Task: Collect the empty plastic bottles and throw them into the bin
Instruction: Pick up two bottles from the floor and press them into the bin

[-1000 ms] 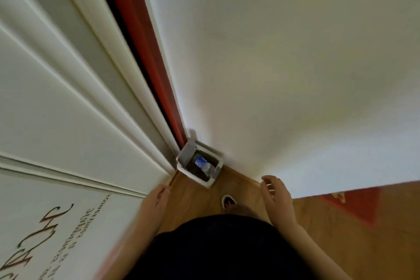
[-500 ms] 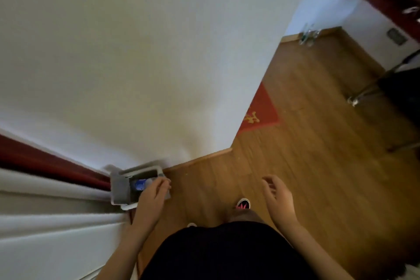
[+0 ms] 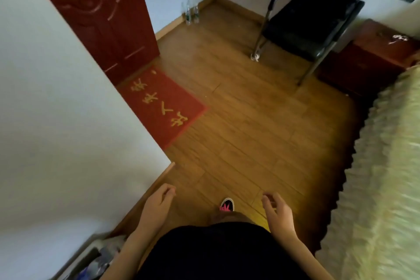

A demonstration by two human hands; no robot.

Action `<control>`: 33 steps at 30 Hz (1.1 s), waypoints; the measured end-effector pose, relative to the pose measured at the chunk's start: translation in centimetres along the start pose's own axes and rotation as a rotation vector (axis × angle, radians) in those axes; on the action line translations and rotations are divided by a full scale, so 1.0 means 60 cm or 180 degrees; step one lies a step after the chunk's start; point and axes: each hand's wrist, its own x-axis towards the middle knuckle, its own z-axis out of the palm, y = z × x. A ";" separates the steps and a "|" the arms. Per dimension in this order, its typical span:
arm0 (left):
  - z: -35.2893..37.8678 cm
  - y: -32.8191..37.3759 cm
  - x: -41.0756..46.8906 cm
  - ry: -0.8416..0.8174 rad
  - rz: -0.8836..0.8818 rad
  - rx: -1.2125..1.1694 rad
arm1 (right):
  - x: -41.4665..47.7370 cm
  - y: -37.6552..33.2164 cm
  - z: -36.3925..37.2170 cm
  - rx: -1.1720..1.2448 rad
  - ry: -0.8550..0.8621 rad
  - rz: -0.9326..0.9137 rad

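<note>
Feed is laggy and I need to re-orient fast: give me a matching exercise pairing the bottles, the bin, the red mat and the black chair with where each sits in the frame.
Things:
1. plastic bottles
2. bin
3. red mat
4. black chair

Places:
A. bottom left corner, against the white wall, beside the left arm
B. on the floor before the red door
C. standing in the far corner by the skirting board
D. upper right, next to the dark red cabinet

Pairs: 1-C, 2-A, 3-B, 4-D
</note>
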 end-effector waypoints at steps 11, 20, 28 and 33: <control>0.075 0.245 0.277 -0.0078 -0.0003 0.0075 | 0.327 -0.111 -0.148 0.0307 0.0204 -0.0080; 0.097 0.437 0.632 -0.0232 0.0013 0.0014 | 0.648 -0.202 -0.184 0.0429 0.0425 0.0209; 0.068 0.743 0.976 -0.0349 0.0457 -0.0022 | 0.936 -0.370 -0.275 0.0323 0.0663 0.0357; 0.094 0.846 1.128 -0.0448 0.0396 -0.0028 | 1.096 -0.435 -0.319 0.0457 0.0746 0.0527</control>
